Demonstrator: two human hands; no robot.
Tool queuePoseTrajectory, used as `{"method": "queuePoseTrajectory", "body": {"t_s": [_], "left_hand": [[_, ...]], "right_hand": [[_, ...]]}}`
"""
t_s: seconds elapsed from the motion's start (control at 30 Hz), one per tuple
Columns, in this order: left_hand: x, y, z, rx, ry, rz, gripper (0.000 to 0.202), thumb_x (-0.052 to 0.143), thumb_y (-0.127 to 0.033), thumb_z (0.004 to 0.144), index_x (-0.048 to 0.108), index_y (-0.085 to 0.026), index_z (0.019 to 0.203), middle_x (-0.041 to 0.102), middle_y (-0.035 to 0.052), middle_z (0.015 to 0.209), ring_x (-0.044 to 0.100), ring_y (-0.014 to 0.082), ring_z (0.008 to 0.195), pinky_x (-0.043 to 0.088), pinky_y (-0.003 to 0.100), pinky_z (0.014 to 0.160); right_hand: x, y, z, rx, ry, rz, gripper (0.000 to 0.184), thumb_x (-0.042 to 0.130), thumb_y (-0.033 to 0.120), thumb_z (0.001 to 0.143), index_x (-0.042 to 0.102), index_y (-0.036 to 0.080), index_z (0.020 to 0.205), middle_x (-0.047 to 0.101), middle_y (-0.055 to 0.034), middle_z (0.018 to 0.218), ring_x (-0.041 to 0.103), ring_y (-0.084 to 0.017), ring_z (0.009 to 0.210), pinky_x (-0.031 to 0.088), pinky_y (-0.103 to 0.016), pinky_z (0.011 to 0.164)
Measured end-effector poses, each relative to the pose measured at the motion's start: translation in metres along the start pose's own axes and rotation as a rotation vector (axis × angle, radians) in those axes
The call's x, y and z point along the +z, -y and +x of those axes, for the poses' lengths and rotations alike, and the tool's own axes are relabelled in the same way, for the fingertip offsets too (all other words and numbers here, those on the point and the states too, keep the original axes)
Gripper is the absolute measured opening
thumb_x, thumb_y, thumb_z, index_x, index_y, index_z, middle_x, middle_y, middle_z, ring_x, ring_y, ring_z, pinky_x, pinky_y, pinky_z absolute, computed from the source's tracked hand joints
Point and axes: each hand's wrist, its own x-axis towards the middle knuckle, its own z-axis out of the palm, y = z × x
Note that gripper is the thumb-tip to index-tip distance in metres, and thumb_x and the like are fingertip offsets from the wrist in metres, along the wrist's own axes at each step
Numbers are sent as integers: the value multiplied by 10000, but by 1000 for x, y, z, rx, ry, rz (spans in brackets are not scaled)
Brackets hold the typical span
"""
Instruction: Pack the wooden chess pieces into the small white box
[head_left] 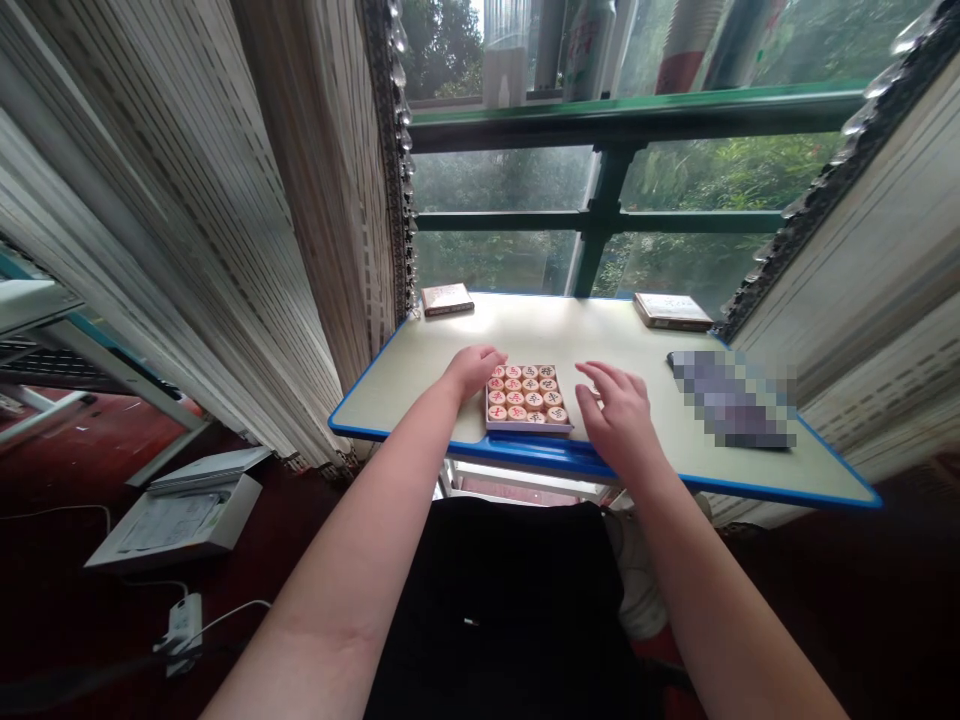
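A shallow, light-coloured box (525,427) of round Chinese chess pieces (533,400) lies near the front edge of the table. The pieces sit in rows, with red characters mostly on the left and dark ones on the right. My left hand (474,370) is at the box's back left corner, its fingers reaching over that edge; its thumb is hidden, and I cannot tell how firmly it touches. To the right of the box, my right hand (616,402) hovers with fingers apart and nothing in them.
The pale table (405,385) has a blue rim. Two flat boxes stand at its back corners, left (448,300) and right (673,311). A blurred dark flat object (731,398) lies on the right. Curtains hang at both sides; a power strip (184,632) is on the floor.
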Motion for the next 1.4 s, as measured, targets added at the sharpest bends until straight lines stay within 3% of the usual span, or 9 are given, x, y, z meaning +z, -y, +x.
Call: {"method": "queuePoseTrajectory", "body": {"t_s": [0.07,0.13,0.3,0.5,0.7,0.83,1.17,1.3,1.4], "left_hand": [[0,0,-1,2,-3,16,290,483,-414,698,591,-146,669,596,18,667,533,163,696,410,286,671],[1,0,0,10,-9,30,290,488,-419,695,584,-148,659,591,15,657,528,163,693,404,285,663],[1,2,1,12,-19,52,296,488,-431,695,581,-152,658,569,3,633,510,157,670,395,285,658],[1,0,0,19,-24,70,284,485,-419,708,580,-157,652,559,2,622,498,159,668,386,285,642],[0,-1,-1,27,-25,104,299,485,-424,727,583,-155,641,567,2,621,504,158,661,389,289,646],[0,-1,-2,18,-13,101,309,495,-441,725,583,-155,649,551,-6,608,496,151,641,386,286,637],[-1,3,0,24,-11,132,323,507,-465,712,587,-159,646,542,-14,587,482,146,619,373,277,610],[0,5,1,40,-15,140,335,505,-472,715,586,-157,635,534,-15,579,473,140,605,377,275,606],[0,5,2,47,-19,155,342,504,-476,718,597,-156,644,545,-12,582,481,142,610,375,273,600]], "right_hand": [[7,-10,0,171,-72,-110,370,407,289,883,603,161,1169,578,-132,1225,443,-310,1140,361,-506,959],[17,-20,0,255,-57,-200,369,419,257,859,615,164,1158,555,-146,1258,428,-350,1153,380,-549,915],[29,-34,0,187,-15,-196,328,389,204,856,687,212,994,653,-118,1097,530,-312,1003,430,-524,849],[19,-29,1,167,-24,-136,338,376,145,834,674,152,992,688,-131,954,575,-275,908,445,-464,842],[-2,-6,-2,119,-58,224,270,458,350,872,631,193,1007,680,-86,931,610,-209,779,497,-362,718],[-9,3,-6,94,-8,342,256,550,354,829,608,196,1021,665,-50,831,609,-173,699,502,-317,670],[-5,2,-4,4,21,277,175,556,263,805,601,216,968,648,-45,884,594,-166,711,503,-317,674],[-6,4,-3,14,51,267,165,564,295,815,613,218,952,658,-48,911,600,-179,755,502,-318,675],[-6,8,-3,-53,59,215,161,579,334,823,625,214,921,670,-56,897,589,-209,850,495,-341,738]]}}
